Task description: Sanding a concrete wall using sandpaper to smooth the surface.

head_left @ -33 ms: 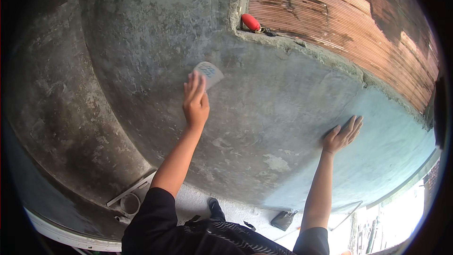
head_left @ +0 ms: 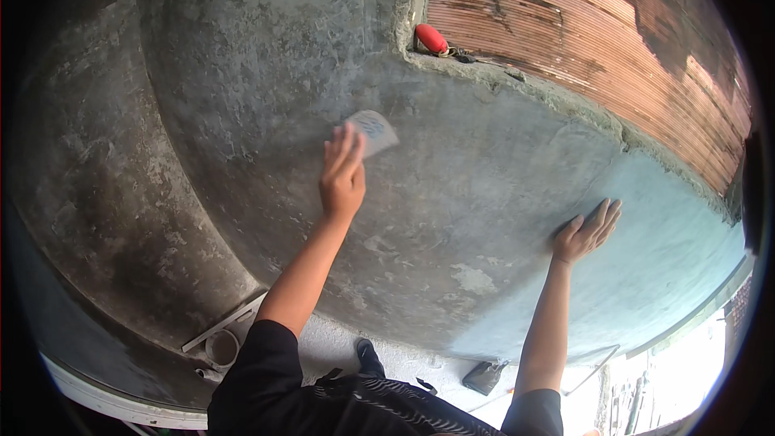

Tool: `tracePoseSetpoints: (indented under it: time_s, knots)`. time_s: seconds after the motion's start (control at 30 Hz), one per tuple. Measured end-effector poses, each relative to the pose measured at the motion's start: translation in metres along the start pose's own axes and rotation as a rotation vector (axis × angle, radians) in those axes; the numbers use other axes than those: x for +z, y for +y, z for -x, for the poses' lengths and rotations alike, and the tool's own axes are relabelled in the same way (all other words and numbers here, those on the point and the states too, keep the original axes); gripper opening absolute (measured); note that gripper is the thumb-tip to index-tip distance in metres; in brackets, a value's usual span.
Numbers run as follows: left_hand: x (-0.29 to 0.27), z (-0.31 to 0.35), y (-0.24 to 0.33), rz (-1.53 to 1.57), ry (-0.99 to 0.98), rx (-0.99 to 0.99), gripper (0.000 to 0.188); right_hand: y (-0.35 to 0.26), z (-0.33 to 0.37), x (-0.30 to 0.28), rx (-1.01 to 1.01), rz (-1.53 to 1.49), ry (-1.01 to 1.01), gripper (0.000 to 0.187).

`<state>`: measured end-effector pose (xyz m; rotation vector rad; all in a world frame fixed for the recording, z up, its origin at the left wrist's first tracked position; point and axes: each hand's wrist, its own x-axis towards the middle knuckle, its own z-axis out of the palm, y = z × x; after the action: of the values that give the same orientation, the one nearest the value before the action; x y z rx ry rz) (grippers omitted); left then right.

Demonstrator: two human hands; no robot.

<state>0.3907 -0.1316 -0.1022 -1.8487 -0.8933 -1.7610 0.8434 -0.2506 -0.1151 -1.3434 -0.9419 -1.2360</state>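
Note:
My left hand (head_left: 345,178) presses a pale sheet of sandpaper (head_left: 374,134), with blue print on its back, against the grey plastered wall (head_left: 420,218). Its fingers lie over the sheet's left side, somewhat blurred, and the sheet's rounded corner sticks out to the right. Further right, my right hand (head_left: 588,232) rests on the same wall with fingers stretched and thumb apart, holding nothing. Dust greys its fingers. The wall's surface is mottled, with lighter scuffs low down and a brighter, bluish stretch at the right.
A rough ledge (head_left: 557,105) edges bare ribbed brick (head_left: 525,24) above; a red oval object (head_left: 431,38) sits in its corner. Lower left are a round container (head_left: 222,347) and a long pale bar (head_left: 224,322). A dark bag-like object (head_left: 484,376) lies on the floor.
My left hand and the sandpaper have slid a little to the right along the wall. My right hand stays in place.

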Motion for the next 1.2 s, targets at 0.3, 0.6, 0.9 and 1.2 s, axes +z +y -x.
tracePoseSetpoints:
  time_s: [0.3, 0.6, 0.9, 1.2]
  knots:
    - [-0.001, -0.008, -0.005, 0.090, 0.060, -0.030, 0.050, 0.000, -0.001, -0.001, -0.028, 0.004, -0.002, 0.061]
    - [0.008, -0.010, 0.004, 0.101, 0.151, -0.085, 0.051, 0.000, -0.001, 0.000, -0.019, -0.020, 0.017, 0.061]
    - [0.005, -0.010, 0.006, 0.038, 0.090, -0.061, 0.060, 0.004, 0.001, 0.000, -0.020, 0.045, 0.006, 0.063]
    - [0.011, -0.011, 0.004, 0.043, 0.112, -0.083, 0.059, 0.000, -0.003, 0.000, -0.029, 0.015, 0.012, 0.063]
